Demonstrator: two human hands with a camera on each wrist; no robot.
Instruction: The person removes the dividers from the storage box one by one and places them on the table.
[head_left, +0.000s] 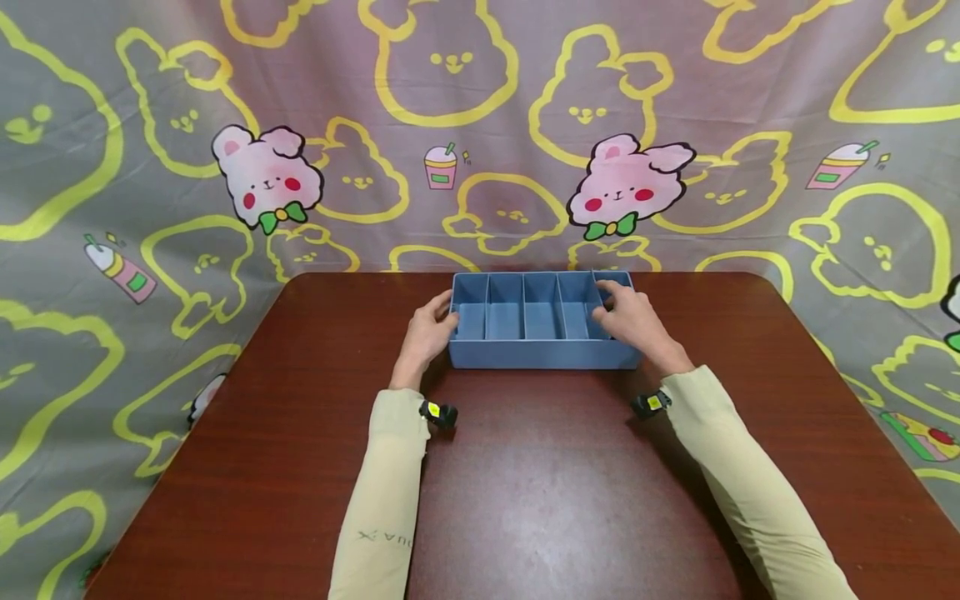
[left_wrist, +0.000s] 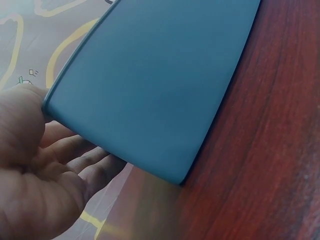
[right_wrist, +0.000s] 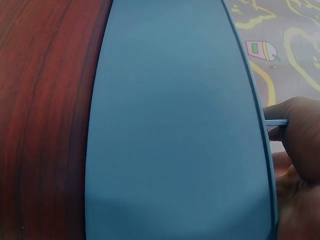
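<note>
A long blue box (head_left: 544,354) with thin upright dividers and several compartments lies across the far part of the table. My left hand (head_left: 430,332) holds its left end, thumb at the rim and fingers along the outside of the end wall; in the left wrist view, the fingers (left_wrist: 102,172) show past the box's corner. At the other end, my right hand (head_left: 633,318) reaches over the right compartment and pinches the rightmost divider (right_wrist: 276,122). That divider's edge stands slightly above the rim. In the right wrist view, the front wall hides part of this hand.
The brown wooden table (head_left: 525,492) extends toward me and to both sides. Behind it hangs a curtain (head_left: 495,100) printed with yellow outlines and cartoon rabbits. Each sleeve cuff carries a small black wrist camera (head_left: 442,414).
</note>
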